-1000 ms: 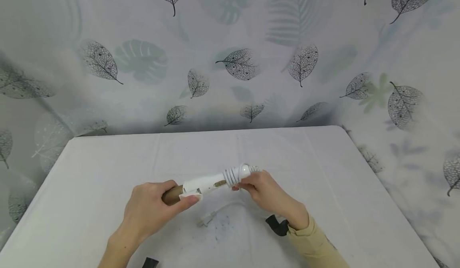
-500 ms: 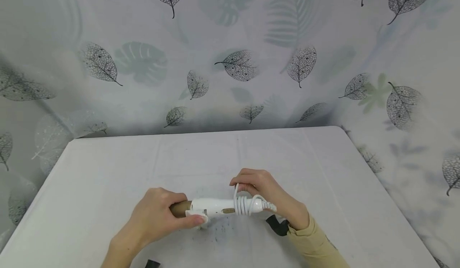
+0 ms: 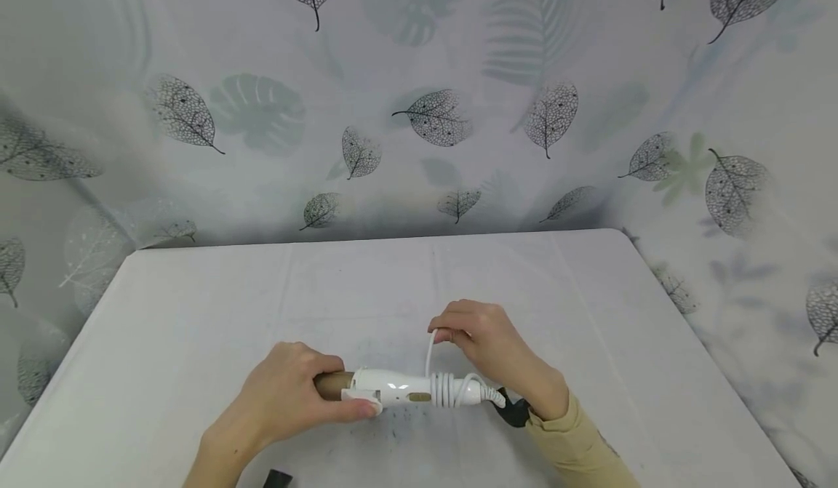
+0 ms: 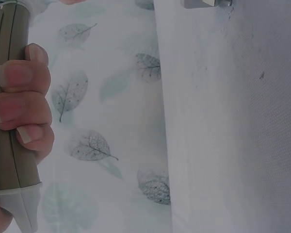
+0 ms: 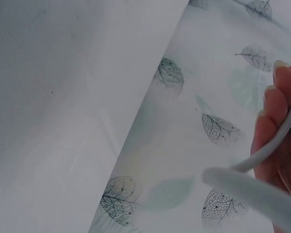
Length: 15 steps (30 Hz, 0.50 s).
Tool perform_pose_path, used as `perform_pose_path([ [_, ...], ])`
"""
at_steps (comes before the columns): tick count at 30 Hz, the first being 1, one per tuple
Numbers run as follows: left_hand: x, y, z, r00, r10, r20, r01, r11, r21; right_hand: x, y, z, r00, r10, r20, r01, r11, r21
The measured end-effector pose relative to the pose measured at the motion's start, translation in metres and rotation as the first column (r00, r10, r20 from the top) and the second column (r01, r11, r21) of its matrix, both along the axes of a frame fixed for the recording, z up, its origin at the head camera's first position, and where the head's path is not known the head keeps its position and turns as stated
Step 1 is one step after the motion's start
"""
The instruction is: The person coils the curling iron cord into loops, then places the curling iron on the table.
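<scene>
A white curling iron with a brown barrel lies level across the middle of the head view. My left hand grips it by the barrel, thumb along the white clamp end. In the left wrist view, curled fingers wrap the brown barrel. Several turns of white cord circle the handle near its right end. My right hand, just above that end, pinches the cord, which runs up taut from the coils. The right wrist view has the cord passing across the fingers.
A white-covered table spreads under both hands, with leaf-print cloth behind it. A plug with metal prongs shows at the top of the left wrist view. Black pieces are near both wrists, one beside the right sleeve.
The curling iron has come down and nearer, from tilted to level. My right hand has swung from beneath the handle to above it, carrying the cord around.
</scene>
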State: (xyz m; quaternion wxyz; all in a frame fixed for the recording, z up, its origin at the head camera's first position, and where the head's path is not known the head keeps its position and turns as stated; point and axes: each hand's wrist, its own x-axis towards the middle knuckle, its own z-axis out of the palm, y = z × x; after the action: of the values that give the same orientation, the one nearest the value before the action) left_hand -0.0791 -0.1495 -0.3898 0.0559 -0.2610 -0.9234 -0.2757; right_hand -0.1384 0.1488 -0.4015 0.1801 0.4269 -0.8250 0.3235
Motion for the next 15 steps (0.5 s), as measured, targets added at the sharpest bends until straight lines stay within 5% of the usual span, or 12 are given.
perform_pose_path([
  [15, 0.001, 0.005, 0.004, 0.983, 0.095, 0.157, -0.072, 0.986, -0.147, 0.002, 0.000, 0.014, 0.982, -0.018, -0.186, 0.005, 0.997, -0.074],
])
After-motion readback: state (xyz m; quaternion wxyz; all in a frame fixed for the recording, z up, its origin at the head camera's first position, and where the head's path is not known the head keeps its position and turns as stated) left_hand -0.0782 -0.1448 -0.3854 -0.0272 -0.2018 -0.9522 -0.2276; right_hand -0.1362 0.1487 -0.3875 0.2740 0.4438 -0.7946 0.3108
